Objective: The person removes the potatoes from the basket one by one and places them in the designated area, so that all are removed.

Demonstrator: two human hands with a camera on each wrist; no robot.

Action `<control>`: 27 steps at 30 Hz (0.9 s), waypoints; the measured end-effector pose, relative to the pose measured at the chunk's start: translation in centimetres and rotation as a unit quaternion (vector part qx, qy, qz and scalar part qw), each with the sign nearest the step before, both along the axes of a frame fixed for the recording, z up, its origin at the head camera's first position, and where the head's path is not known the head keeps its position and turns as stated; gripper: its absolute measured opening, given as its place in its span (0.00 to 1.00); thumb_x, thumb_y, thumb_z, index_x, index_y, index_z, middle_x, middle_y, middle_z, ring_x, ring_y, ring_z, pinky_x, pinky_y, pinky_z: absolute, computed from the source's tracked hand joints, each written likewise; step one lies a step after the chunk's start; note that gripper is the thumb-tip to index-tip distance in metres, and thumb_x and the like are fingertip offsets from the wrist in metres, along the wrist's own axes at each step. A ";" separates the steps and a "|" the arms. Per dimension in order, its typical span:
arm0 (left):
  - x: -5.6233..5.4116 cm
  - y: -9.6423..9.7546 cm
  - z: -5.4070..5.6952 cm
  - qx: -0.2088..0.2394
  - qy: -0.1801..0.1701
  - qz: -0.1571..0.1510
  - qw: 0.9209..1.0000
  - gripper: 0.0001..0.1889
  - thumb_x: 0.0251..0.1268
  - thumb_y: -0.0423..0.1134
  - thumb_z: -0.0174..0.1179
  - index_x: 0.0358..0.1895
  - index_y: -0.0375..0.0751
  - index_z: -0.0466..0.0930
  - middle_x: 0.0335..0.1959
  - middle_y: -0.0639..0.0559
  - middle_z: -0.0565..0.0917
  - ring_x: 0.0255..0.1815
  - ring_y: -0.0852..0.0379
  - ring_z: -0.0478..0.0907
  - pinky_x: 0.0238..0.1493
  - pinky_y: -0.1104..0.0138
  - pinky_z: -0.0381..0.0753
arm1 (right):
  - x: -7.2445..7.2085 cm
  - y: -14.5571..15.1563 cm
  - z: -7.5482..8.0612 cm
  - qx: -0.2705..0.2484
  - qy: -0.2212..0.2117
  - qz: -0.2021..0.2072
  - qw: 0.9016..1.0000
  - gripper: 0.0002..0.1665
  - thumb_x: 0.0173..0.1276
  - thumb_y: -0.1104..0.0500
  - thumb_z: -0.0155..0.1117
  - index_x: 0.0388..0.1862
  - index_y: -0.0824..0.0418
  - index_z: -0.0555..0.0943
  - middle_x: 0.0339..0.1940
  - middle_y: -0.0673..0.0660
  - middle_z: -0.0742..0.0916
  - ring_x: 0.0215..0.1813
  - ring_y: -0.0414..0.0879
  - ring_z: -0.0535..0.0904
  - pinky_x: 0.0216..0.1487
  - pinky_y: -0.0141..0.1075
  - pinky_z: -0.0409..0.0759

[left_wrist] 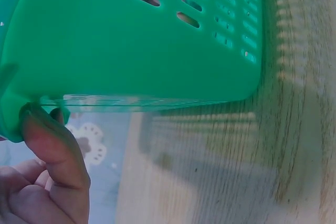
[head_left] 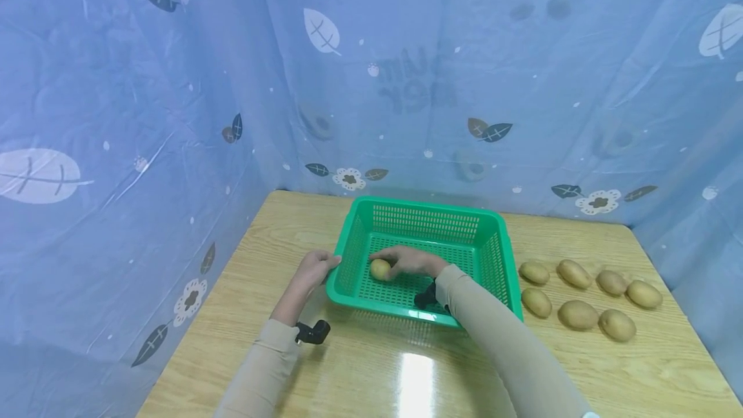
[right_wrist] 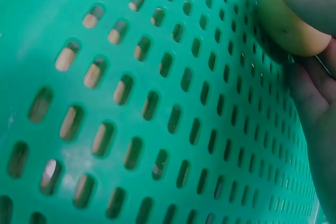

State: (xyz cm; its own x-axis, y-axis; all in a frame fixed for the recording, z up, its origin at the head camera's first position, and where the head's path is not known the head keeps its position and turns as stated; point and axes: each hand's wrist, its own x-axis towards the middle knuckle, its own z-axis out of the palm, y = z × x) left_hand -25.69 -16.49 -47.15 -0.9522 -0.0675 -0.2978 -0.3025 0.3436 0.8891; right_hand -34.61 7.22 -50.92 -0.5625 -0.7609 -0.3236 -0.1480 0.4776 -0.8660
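Observation:
A green plastic basket (head_left: 383, 306) with slotted walls and floor stands on the wooden table. At its left end my left hand (head_left: 312, 269) grips the rim; the left wrist view shows a bent finger (left_wrist: 58, 148) against the rim's underside. Inside the basket, toward the left, my right hand (head_left: 409, 260) holds a yellow potato (head_left: 380, 269) low over the slotted floor. In the right wrist view, the thumb and fingers lie on either side of this potato (right_wrist: 287, 19). Whether the potato touches the floor, I cannot tell.
Several potatoes (head_left: 578, 315) lie in two rough rows on the table (head_left: 360, 366), right of the basket. A blue patterned curtain (head_left: 406, 115) hangs behind the table and along both sides. Dark wrist cameras (head_left: 313, 332) project from the sleeves.

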 end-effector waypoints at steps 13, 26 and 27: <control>0.0 0.0 0.1 0.007 0.001 0.000 1.000 0.17 0.70 0.42 0.52 0.47 0.29 0.78 0.38 0.43 0.83 0.35 0.56 0.81 0.41 0.65 0.80 | 0.2 -0.1 0.2 0.040 0.038 -0.012 0.998 0.36 0.63 0.66 0.64 0.69 0.50 0.68 0.71 0.56 0.70 0.68 0.54 0.67 0.66 0.52 0.65; 0.0 -0.1 -0.2 0.003 0.004 -0.006 1.000 0.16 0.70 0.42 0.52 0.45 0.30 0.79 0.36 0.44 0.83 0.35 0.56 0.80 0.40 0.66 0.79 | -0.1 0.2 0.0 0.007 0.031 -0.017 0.999 0.34 0.64 0.67 0.61 0.69 0.54 0.67 0.70 0.58 0.70 0.66 0.55 0.68 0.63 0.52 0.67; 0.1 -0.1 -0.2 0.004 0.004 -0.006 1.000 0.16 0.70 0.42 0.52 0.45 0.30 0.79 0.36 0.44 0.83 0.35 0.56 0.80 0.40 0.66 0.79 | -0.1 0.2 0.0 0.001 0.028 -0.019 0.999 0.34 0.64 0.67 0.61 0.69 0.55 0.67 0.70 0.58 0.70 0.66 0.55 0.68 0.63 0.53 0.67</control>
